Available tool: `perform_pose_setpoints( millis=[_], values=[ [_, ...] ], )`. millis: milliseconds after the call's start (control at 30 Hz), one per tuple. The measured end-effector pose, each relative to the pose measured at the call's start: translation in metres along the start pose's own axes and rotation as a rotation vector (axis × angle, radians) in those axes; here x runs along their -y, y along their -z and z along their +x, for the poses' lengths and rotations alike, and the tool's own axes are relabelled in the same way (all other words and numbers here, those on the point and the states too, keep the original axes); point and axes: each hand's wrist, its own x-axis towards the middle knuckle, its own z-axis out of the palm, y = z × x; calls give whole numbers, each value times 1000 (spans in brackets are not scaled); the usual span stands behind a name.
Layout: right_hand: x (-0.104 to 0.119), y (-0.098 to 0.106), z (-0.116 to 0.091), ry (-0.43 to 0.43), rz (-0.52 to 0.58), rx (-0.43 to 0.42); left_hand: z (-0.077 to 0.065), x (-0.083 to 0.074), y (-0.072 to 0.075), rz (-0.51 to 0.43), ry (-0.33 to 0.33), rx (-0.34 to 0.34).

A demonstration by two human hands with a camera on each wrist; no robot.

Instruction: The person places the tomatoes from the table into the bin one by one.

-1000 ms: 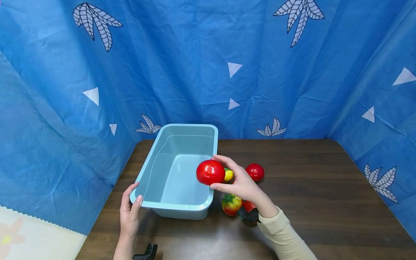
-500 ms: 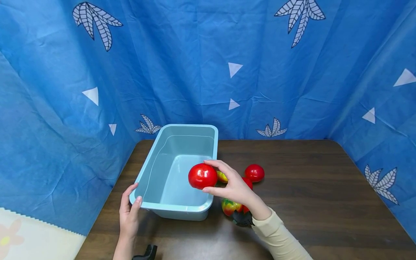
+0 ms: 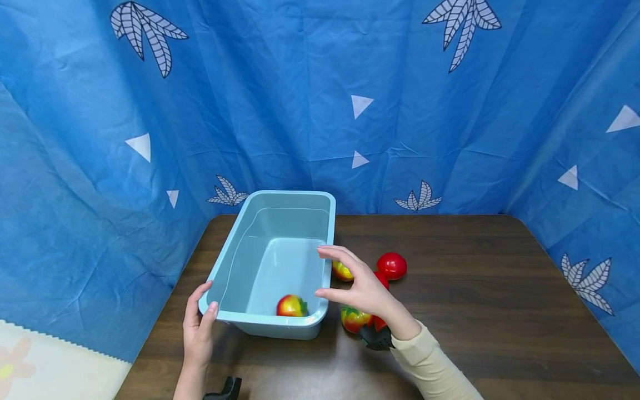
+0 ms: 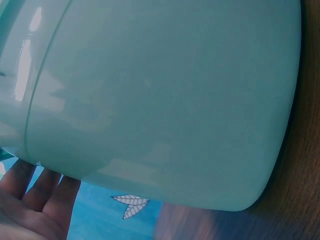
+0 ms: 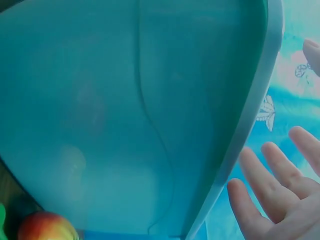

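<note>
The tub is gripped at its 7 o'clock corner by the left hand; nothing is held by the right hand, at 3 o'clock. The fruit, inside at 5 o'clock, may be rolled if the tub is tilted.

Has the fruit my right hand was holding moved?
Yes, downward: against the bin, the fruit has dropped from above it to inside, at the near end.

Probably a curtained-off work booth — blue leaf-print drapes on three sides of a wood-grain table.
</note>
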Motion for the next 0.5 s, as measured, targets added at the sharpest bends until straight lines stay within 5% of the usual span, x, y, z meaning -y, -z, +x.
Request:
perform_pose_setpoints(
  millis=[133,500],
  values=[
    [0,7,-3,-10,-8,-15,0,-1,0,11,20,-8],
    [-42,30,-15,-64,-67,-77,0,-6,-2,65,106,-40]
  ],
)
